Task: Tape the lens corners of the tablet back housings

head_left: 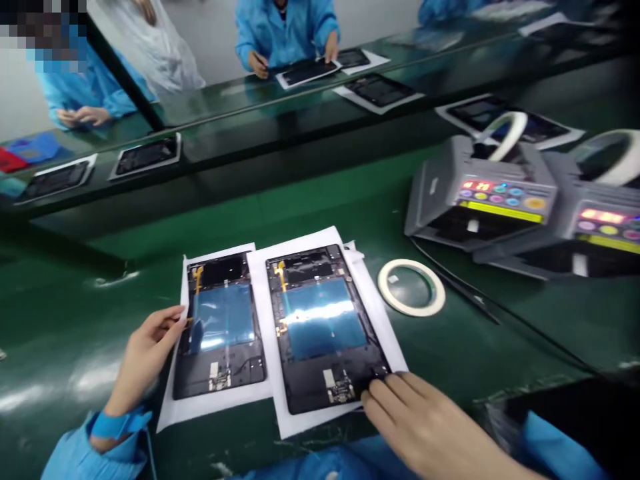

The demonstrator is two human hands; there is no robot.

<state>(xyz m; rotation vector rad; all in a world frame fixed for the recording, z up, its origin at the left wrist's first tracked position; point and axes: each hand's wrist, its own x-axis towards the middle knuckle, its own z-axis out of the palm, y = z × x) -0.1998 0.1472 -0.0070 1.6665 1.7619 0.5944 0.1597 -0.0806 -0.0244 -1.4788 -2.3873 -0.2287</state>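
Two opened tablets lie side by side on white paper sheets. Each has a blue film across its middle and a small circuit board near the bottom. At the left edge of the left tablet (235, 363) is my left hand (150, 350), thumb and finger pinched together. A short orange flex cable (189, 321) shows at its fingertips; whether they grip it is unclear. My right hand (415, 417) is closed around the lower right corner of the right tablet (305, 373), fingertips partly hidden. Under that tablet, the white paper (395, 353) overlaps the left sheet.
A roll of tape (383, 287) lies flat right of the tablets. Two grey tape dispensers (440, 180) with lit displays stand beyond it, a black cable (530, 340) running forward. Across a raised ledge, people in blue sleeves (250, 33) sit by more tablets on paper (380, 90).
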